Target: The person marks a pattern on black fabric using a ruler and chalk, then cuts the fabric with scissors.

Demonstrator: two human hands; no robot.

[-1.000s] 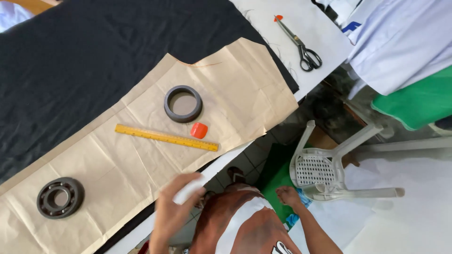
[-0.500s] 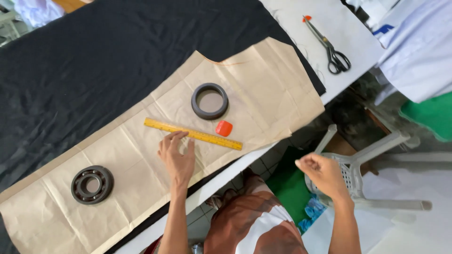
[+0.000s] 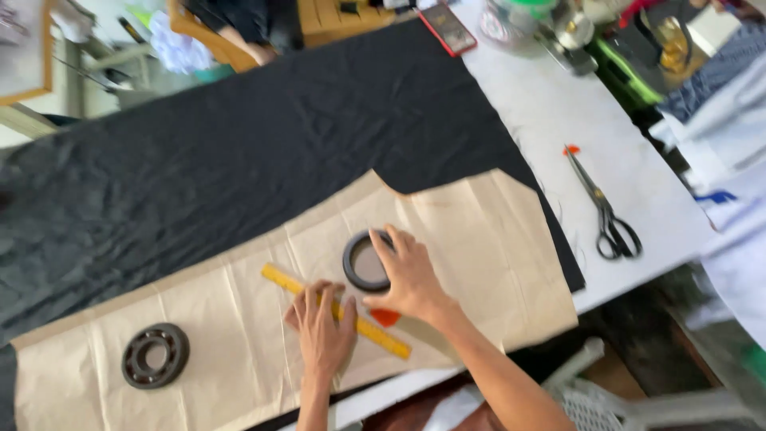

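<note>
Two hands down on the pattern [image 3: 479, 231], low centre of the frame. Left hand [image 3: 321, 331] flat over the ruler [image 3: 383, 339], fingers spread apart and pressing, likely to keep the yellow strip from sliding on the paper. Right hand [image 3: 411, 279] draped over the right rim of the ring [image 3: 363, 261], fingers slightly apart and curled on its edge, touching rather than lifting as far as can be told. Just under that palm, a small orange chalk [image 3: 386, 317], touching the ruler's upper edge, kept within reach.

Tan paper spread across black cloth [image 3: 199, 175], running from lower left up to right of centre. Heavy round things set on it as weights, by the look of it: the ring mid-paper and a bearing [image 3: 155, 355] far down at lower left, well apart, so that both ends stay flat against the fabric.

Scissors [image 3: 606, 209] parked off the cloth on the white table [image 3: 550, 112], right of frame, blades closed, clear of the paper. Phone [image 3: 449, 28] at the top edge, beside clutter too blurred to name.
</note>
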